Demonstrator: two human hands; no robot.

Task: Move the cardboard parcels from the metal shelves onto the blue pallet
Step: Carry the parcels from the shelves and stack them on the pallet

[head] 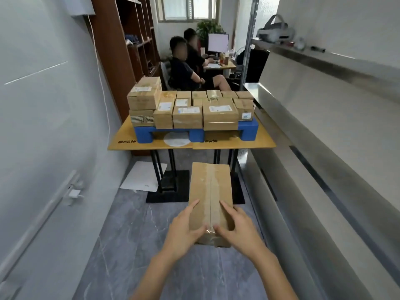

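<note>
1. Head view: gripping one long cardboard parcel point(200, 187) at its near end with the left hand point(184, 231) and right hand point(239, 231), thumbs and forefingers spread over the top face, with the other fingers hidden underneath.
2. Carried in the air over the floor point(129, 245), short of the near edge of the desk point(259, 142) and well apart from the blue pallet point(144, 134).
3. Probably light, judging by the easy end hold. Stiff-walled, with glossy tape point(209, 176) along the seam that is likely slippery. Better held on bare cardboard, with support under the bottom edges.
4. Crowding the pallet: other parcels point(187, 118), with one stacked higher at the far left corner. Hard to make out any free spot.
5. Cannot tell contents or fragility. Underside unseen. Metal shelves point(287, 100) on the right cut off by the frame.
</note>
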